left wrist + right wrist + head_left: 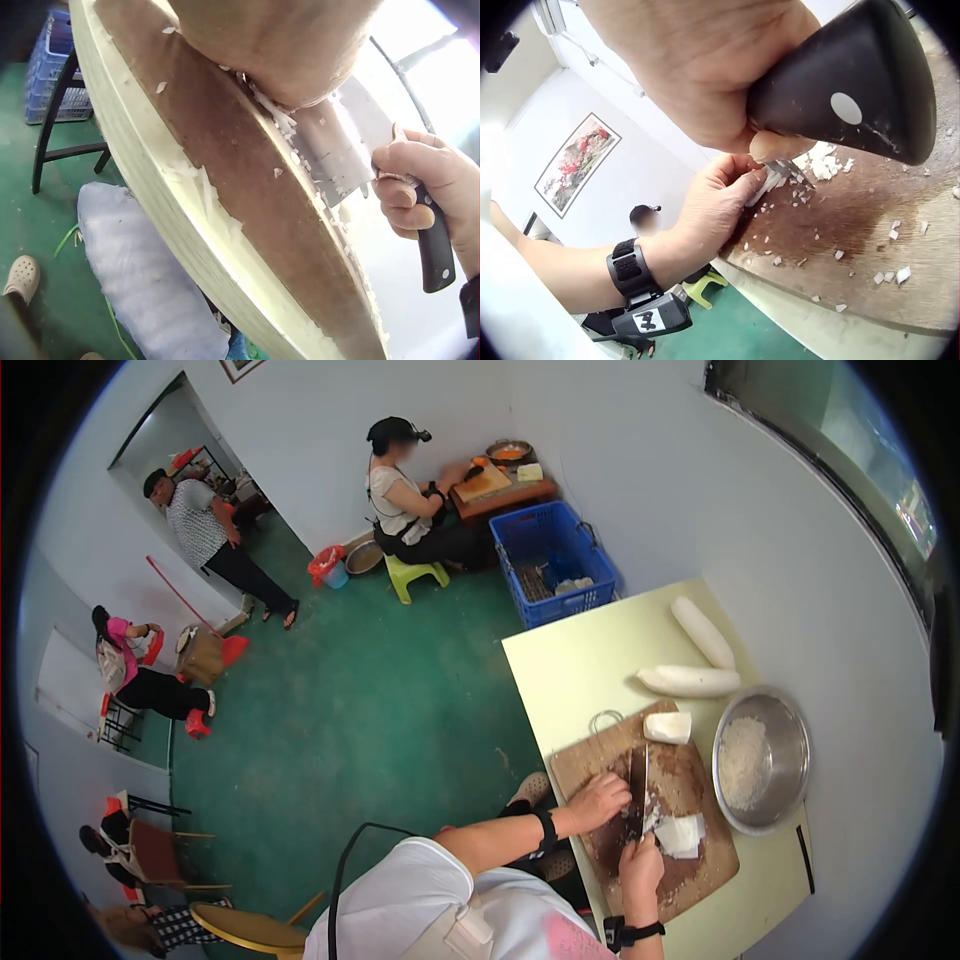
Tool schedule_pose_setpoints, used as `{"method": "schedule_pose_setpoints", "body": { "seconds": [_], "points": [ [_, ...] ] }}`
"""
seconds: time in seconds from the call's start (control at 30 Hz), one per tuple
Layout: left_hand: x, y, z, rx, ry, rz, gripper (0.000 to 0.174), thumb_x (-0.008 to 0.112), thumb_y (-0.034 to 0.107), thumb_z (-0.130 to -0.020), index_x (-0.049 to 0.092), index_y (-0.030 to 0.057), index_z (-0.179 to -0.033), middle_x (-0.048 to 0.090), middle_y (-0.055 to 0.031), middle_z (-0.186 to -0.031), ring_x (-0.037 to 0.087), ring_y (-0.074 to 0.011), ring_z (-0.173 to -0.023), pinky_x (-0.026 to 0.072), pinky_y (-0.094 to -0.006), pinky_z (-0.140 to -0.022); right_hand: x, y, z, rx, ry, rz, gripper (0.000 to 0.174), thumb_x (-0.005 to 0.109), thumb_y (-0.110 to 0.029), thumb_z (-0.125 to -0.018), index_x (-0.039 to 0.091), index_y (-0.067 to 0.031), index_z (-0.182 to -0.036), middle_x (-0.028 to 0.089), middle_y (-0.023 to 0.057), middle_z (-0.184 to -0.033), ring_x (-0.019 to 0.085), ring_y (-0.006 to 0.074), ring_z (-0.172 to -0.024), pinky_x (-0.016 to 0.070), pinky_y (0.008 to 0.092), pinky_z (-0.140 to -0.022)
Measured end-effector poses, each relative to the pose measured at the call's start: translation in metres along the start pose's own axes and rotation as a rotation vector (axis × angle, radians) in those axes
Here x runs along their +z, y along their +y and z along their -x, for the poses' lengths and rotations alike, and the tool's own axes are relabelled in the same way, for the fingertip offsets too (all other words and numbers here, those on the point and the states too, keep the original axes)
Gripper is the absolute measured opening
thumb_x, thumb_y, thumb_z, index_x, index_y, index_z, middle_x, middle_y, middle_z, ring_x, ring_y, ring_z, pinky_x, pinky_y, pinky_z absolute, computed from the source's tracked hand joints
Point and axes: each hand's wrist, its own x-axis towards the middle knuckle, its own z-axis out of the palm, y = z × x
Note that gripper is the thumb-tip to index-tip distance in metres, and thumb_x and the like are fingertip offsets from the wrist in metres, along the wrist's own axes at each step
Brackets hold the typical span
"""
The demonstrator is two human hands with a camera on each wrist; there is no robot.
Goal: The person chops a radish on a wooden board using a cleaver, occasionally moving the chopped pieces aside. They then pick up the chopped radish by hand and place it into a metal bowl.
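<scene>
Fingers [731, 178] of left hand [598, 800] curled on radish shreds [274, 112], against cleaver [337, 150] at 3 o'clock, right hand [640, 870] gripping it; risked knuckle nick.

Communal kitchen: chopping boards [690, 860], radishes [690, 680].

Right hand [640, 868] grips the cleaver [644, 785], blade down on the cutting board [700, 885]. Left hand [600, 800] rests on the board just beside the blade. Cut radish pieces [682, 834] lie on its other side, with a steel bowl [792, 740] near the board on the bench [570, 660].
</scene>
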Motion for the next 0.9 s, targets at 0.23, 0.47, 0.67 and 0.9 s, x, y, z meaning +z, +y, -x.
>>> {"method": "schedule_pose_setpoints", "body": {
  "seconds": [0.23, 0.47, 0.67, 0.9],
  "points": [
    [-0.003, 0.007, -0.003, -0.007, 0.048, 0.018, 0.024, 0.067, 0.01, -0.072, 0.057, 0.0057, -0.093, 0.054, -0.0096, -0.098, 0.052, -0.03, -0.097, 0.0433, -0.04, -0.085, -0.005, -0.008, 0.002, 0.026, -0.005, 0.039, 0.019, 0.056, -0.019, -0.086, 0.055, -0.0003, -0.088, 0.063, 0.0244, -0.07, 0.063, 0.0427, -0.068, 0.0502, 0.0511, -0.061],
    [0.002, 0.002, 0.0, 0.09, 0.016, -0.123, 0.024, 0.068, 0.013, -0.068, 0.056, 0.0065, -0.088, 0.054, -0.0101, -0.093, 0.051, -0.0303, -0.094, 0.044, -0.0408, -0.081, -0.003, -0.007, 0.002, 0.022, 0.003, 0.024, 0.018, 0.054, -0.02, -0.087, 0.056, -0.002, -0.087, 0.063, 0.0246, -0.07, 0.063, 0.043, -0.069, 0.0501, 0.0522, -0.063],
    [-0.002, 0.006, -0.001, -0.005, 0.058, -0.022, 0.04, 0.077, 0.018, -0.067, 0.057, 0.0027, -0.098, 0.057, -0.0157, -0.104, 0.056, -0.0362, -0.098, 0.0457, -0.0423, -0.087, -0.014, -0.002, 0.013, 0.04, 0.068, -0.088, 0.018, 0.055, -0.02, -0.087, 0.056, -0.0019, -0.087, 0.062, 0.0237, -0.069, 0.063, 0.0423, -0.066, 0.0491, 0.052, -0.06],
    [-0.001, 0.004, -0.001, -0.042, 0.037, 0.013, 0.028, 0.074, 0.009, -0.068, 0.059, 0.0036, -0.091, 0.058, -0.013, -0.102, 0.056, -0.0335, -0.094, 0.0468, -0.0401, -0.082, -0.025, -0.005, 0.032, 0.027, 0.048, -0.073, 0.016, 0.057, -0.017, -0.086, 0.053, -0.0018, -0.084, 0.061, 0.0214, -0.064, 0.062, 0.0408, -0.062, 0.0486, 0.0501, -0.056]
  ]
}}
